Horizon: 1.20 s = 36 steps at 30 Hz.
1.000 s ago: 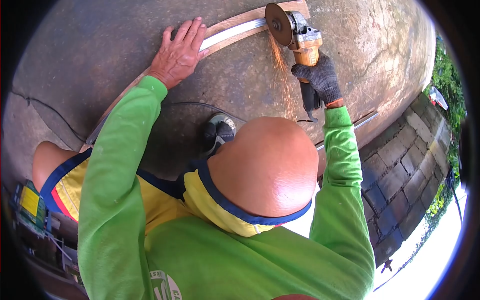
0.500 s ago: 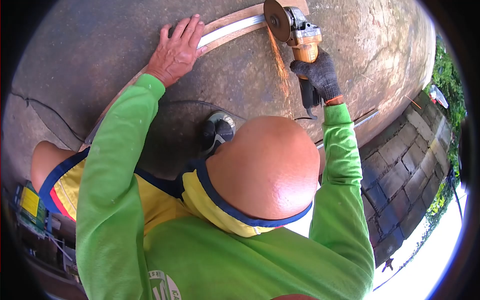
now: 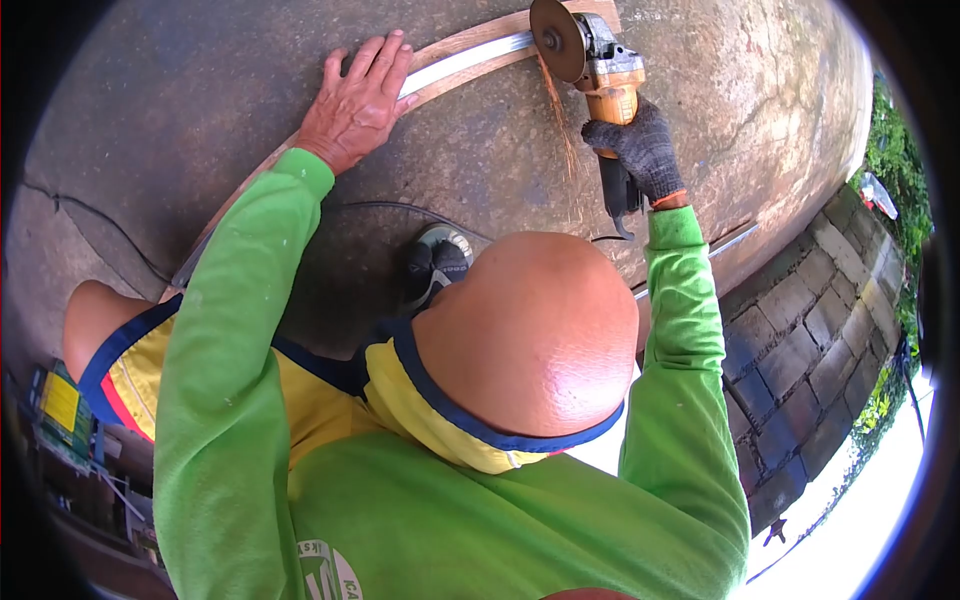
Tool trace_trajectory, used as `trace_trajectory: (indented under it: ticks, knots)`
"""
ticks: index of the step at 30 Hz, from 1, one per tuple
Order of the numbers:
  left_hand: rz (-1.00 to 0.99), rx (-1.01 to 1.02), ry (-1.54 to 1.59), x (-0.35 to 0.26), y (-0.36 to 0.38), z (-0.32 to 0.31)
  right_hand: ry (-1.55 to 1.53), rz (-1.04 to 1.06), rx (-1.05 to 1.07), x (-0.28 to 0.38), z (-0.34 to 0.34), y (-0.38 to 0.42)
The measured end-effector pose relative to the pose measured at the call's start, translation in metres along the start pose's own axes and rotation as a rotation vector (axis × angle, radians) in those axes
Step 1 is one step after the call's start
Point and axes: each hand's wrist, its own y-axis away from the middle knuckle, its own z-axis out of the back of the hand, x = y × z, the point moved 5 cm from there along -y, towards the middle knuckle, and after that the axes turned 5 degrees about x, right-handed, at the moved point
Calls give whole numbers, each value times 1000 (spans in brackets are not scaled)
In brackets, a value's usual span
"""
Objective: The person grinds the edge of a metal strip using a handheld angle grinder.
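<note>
My bare left hand (image 3: pixel 362 105) lies with its fingers spread over a silver metal strip (image 3: pixel 465 64), pressing it on a long wooden board (image 3: pixel 490 28). In a dark grey knitted glove, my right hand (image 3: pixel 643 150) is wrapped round the yellow body of an angle grinder (image 3: pixel 612 90). The grinder's brown disc (image 3: pixel 557 40) stands at the right end of the visible strip, and orange sparks (image 3: pixel 556 105) stream down from there. Where the disc meets the metal is partly hidden behind the disc.
Below the hands are my knee (image 3: pixel 540 330) and a dark shoe (image 3: pixel 437 262). A black cable (image 3: pixel 400 206) runs across the concrete floor (image 3: pixel 480 150). Another metal strip (image 3: pixel 733 238) lies at the right, near the paving blocks (image 3: pixel 800 350).
The spark stream has become thinner and fainter. Both hands and the grinder have hardly moved, only a slight shift in the view.
</note>
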Motion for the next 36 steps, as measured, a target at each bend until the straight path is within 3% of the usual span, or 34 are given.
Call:
trace_trajectory:
  ticks: [23,29,32,36]
  knots:
    - [23,22,23,1,1,-3,90,3,21,-5,2,-7]
    - [27,26,23,1,0,-2,-31,7,18,-5,1,-3]
    - [28,18,19,0,0,0,98,-38,15,-1,3,-5]
    - [-4,-30,6,1,-1,0,-25,30,18,7,1,-2]
